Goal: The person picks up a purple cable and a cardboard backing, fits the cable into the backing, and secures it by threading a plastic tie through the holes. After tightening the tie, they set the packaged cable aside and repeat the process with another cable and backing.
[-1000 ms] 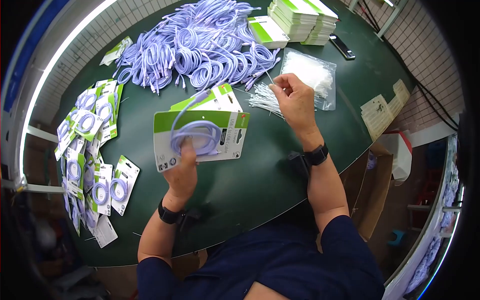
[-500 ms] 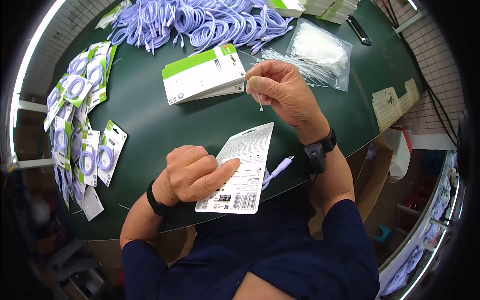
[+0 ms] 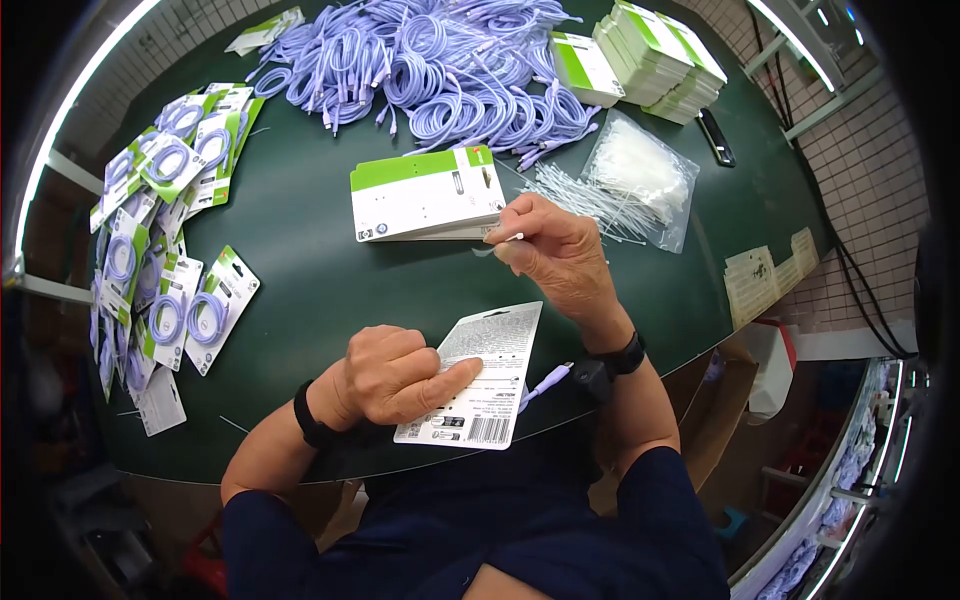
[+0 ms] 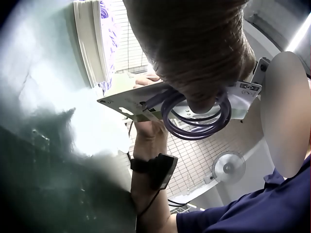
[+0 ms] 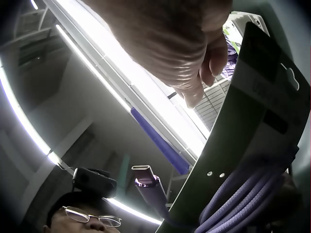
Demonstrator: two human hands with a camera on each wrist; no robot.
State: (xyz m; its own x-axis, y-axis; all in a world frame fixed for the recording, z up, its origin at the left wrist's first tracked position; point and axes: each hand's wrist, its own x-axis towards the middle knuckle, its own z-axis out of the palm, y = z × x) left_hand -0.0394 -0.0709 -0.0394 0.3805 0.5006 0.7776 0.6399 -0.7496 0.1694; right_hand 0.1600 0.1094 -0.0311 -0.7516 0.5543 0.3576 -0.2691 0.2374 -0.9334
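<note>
My left hand (image 3: 395, 378) pinches a printed packaging card (image 3: 500, 340), its barcoded back facing up in the head view. Against the card's other face lies a coiled lilac USB-C cable (image 4: 187, 136), with the left thumb pressed on the coil. One cable plug (image 3: 548, 381) sticks out past the card's right edge. Above and right of the card, my right hand (image 3: 562, 258) pinches a thin white cable tie (image 3: 515, 238) between thumb and fingertips. Two small holes show through the card beside the coil (image 5: 243, 204) in the right wrist view.
A stack of green-and-white cards (image 3: 425, 205) lies ahead. Loose cable ties (image 3: 580, 200) and a bag of them (image 3: 640, 175) sit to its right. Lilac cables (image 3: 430, 70) are heaped at the back, finished-looking carded cables (image 3: 170, 160) at left. A phone (image 3: 716, 138) lies far right.
The card has been turned from its front, cable side up, to its back and brought nearer the body. My right hand has come from the ties toward the card with a tie.
</note>
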